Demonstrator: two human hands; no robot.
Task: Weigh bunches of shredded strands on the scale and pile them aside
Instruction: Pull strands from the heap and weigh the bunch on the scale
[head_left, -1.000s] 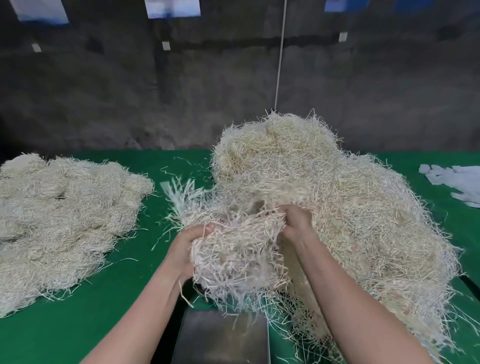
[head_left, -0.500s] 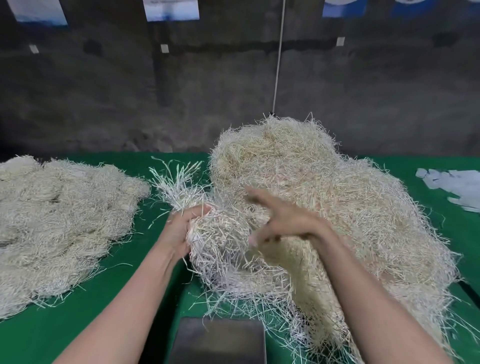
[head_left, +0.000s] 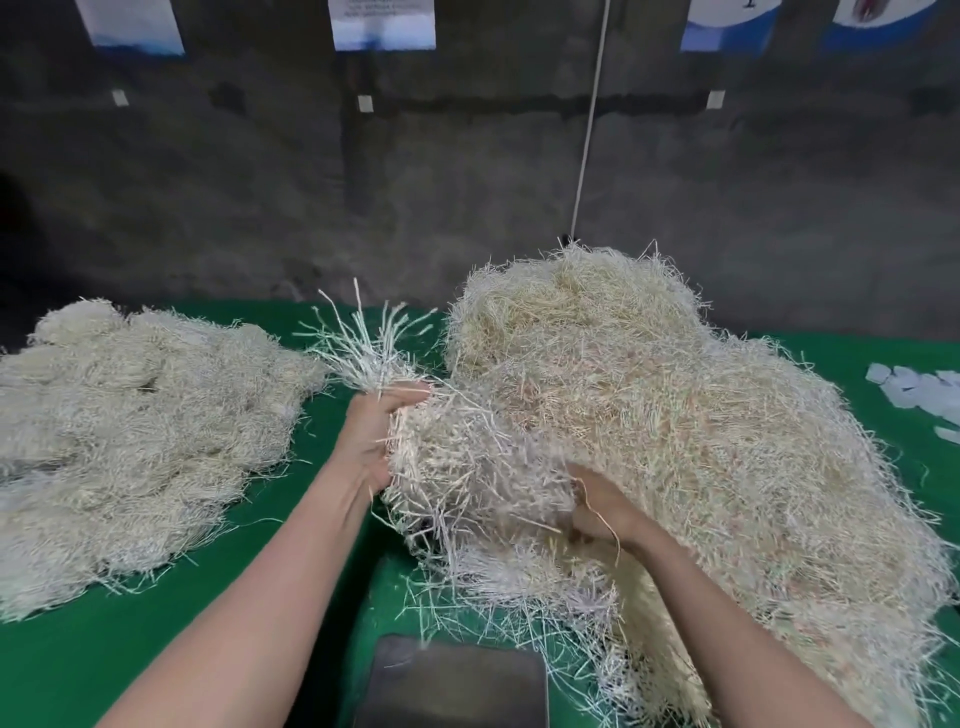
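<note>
A: Where was the bunch of shredded strands (head_left: 467, 467) at that moment?

B: It was held up off the green table (head_left: 78, 670), against the near left flank of the big loose heap (head_left: 701, 426). It sat above and beyond the scale (head_left: 452, 686), whose dark platform showed at the near edge.

A: And the hands?

B: The left hand (head_left: 379, 436) was clamped on the bunch's left end, thumb over the top, with a spray of strands sticking up past it. The right hand (head_left: 597, 506) was cupped under the lower right side. Its fingers were buried in the strands, so whether they had closed could not be told.

A: What could have gone wrong from there?

B: The bunch looked tangled with the heap along its right side. A pull toward the scale would probably have dragged extra strands along, trailing onto the table or the heap, and the reading would have been off. Loose strands lay just beyond the platform, and any resting on its edge would have added weight.

A: Anything else?

B: With only one sure grip, the right end could have sagged and shed strands. The pile of weighed bunches (head_left: 130, 431) lay well apart on the left, so a slack carry there might have scattered some.
</note>
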